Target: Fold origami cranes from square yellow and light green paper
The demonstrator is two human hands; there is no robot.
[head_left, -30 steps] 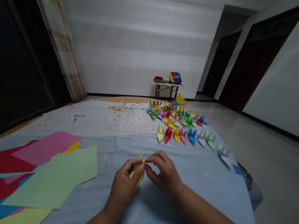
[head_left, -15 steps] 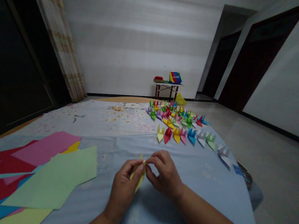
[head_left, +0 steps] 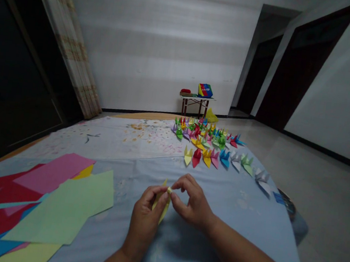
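Note:
A small piece of folded yellow paper [head_left: 163, 215] stands upright over the near middle of the table, partly hidden by fingers. My left hand [head_left: 146, 214] is closed on it, thumb in front and fingers behind. From the right, my right hand [head_left: 195, 203] pinches the small bent tip at the paper's top between thumb and index finger. Beyond the hands stands a row of folded paper cranes, among them a pale yellow one [head_left: 187, 156], a red one [head_left: 196, 158] and a blue one [head_left: 224, 158].
Loose coloured sheets lie at the left, with a pale green sheet [head_left: 66, 207] on top and a pink sheet [head_left: 56, 174] behind. Many more cranes [head_left: 198, 132] crowd the far right of the cloth-covered round table [head_left: 145, 167]. A small side table [head_left: 196, 98] stands by the wall.
My right hand's thumb and index finger have closed in on the tip of the yellow paper, which now looks more bent. My left hand stays in place.

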